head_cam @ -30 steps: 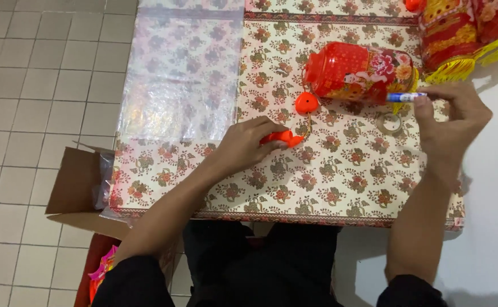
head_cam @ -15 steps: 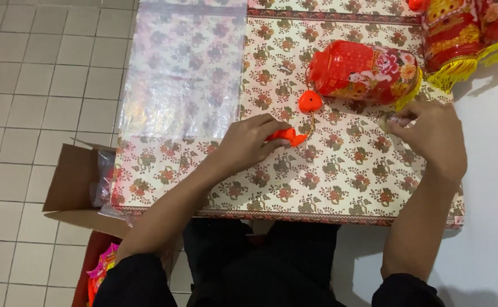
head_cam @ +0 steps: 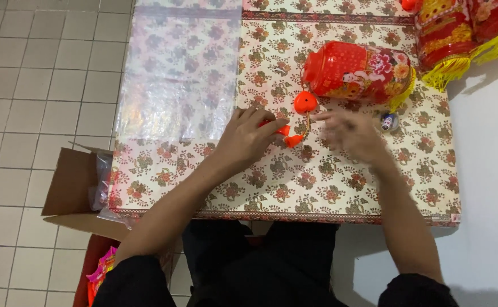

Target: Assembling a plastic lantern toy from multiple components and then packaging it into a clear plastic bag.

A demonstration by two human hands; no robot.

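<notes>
Orange clips (head_cam: 287,136) lie near the middle of the counter (head_cam: 340,187), on its flowered cloth, with a thin cord running up from them to an orange heart-shaped piece (head_cam: 305,102) just beyond. The left hand (head_cam: 248,136) rests on the cloth and pinches the near end of the clips between thumb and fingertips. The right hand (head_cam: 351,133) is just to the right of the clips, blurred, its fingers spread and pointing toward them; I cannot tell whether it touches anything. A red lantern (head_cam: 358,71) lies on its side toward the far right of the counter, close behind the heart piece and the right hand. A small bottle (head_cam: 389,121) sits just beside the right hand's far side. A clear plastic sheet (head_cam: 178,74) covers the far left corner. More red lanterns with yellow tassels (head_cam: 459,40) crowd the far right corner. A cardboard box (head_cam: 75,187) stands on the floor by the near left corner
</notes>
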